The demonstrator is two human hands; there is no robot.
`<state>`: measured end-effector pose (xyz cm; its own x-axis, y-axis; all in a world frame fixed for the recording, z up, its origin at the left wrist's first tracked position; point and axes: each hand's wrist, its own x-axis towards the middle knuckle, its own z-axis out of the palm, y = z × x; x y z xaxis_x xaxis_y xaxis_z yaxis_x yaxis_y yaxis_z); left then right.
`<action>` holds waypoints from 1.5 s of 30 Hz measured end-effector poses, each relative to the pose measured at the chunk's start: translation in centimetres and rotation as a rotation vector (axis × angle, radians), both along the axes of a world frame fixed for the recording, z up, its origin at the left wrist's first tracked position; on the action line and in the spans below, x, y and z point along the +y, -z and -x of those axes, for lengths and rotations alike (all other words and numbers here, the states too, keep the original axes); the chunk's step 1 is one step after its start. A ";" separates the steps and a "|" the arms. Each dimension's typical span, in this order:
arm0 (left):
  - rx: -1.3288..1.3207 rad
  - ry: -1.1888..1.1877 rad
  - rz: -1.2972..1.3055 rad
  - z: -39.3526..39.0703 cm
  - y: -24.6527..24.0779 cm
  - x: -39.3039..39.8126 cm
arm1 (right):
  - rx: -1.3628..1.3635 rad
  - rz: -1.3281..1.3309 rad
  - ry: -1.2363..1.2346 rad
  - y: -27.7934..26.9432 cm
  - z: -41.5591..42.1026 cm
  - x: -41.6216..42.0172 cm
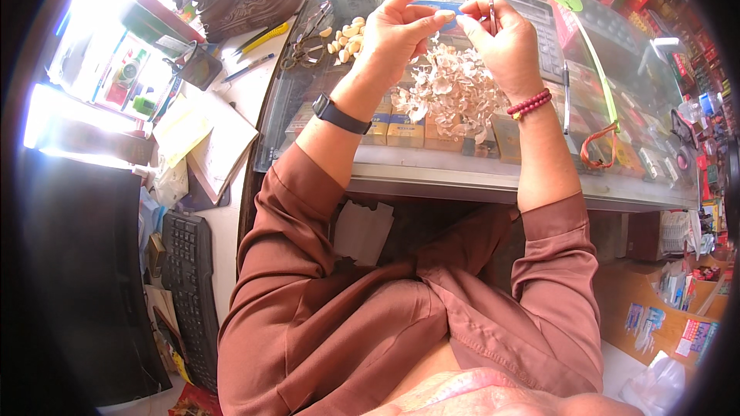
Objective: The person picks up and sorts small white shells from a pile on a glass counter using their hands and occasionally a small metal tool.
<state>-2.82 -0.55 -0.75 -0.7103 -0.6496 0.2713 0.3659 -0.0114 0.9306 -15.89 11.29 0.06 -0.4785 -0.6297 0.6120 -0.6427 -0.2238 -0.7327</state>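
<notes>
My left hand [396, 34] pinches a pale garlic clove [446, 15] between thumb and fingertips, above the glass counter. Facing it, my right hand [503, 40] has a slim, metallic-looking tool [492, 8] between its fingers; its exact kind is hard to make out. The right thumb and fingertip come close to the clove, and I cannot tell whether they touch it. Below and between both hands lies a loose heap of dry garlic skins [454, 89]. Several peeled cloves [348, 40] sit in a pile to the left, partly hidden by my left hand.
A calculator [543, 29], a pen [566, 98] and a green fly swatter [595, 60] lie right of the skins. Eyeglasses [309, 49] rest beyond the cloves. On the left desk are a yellow utility knife [263, 37], papers [217, 144] and a black keyboard [188, 294].
</notes>
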 end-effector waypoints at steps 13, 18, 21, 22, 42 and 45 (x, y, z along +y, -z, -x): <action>-0.096 -0.257 0.364 0.6 0.6 0.8 | -0.104 -0.066 0.014 0.1 0.3 0.0; -0.149 -0.279 0.493 0.5 1.0 0.2 | -0.125 -0.069 -0.033 0.0 0.3 0.1; -0.132 -0.272 0.425 0.4 0.7 0.7 | -0.159 -0.092 -0.088 -0.2 0.0 0.2; -0.128 -0.271 0.423 0.4 0.7 0.7 | -0.168 -0.091 -0.104 -0.1 0.1 0.2; 0.007 0.073 -0.196 0.0 -0.6 0.7 | -0.293 -0.017 -0.179 0.4 0.4 -0.1; 0.012 0.179 -0.285 -0.3 -0.4 0.4 | -0.259 -0.073 -0.267 0.1 0.1 0.2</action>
<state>-2.47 -0.17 -0.32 -0.8178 -0.5656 0.1063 0.3458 -0.3353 0.8764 -15.98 11.48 -0.04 -0.4248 -0.7904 0.4414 -0.3604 -0.2997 -0.8834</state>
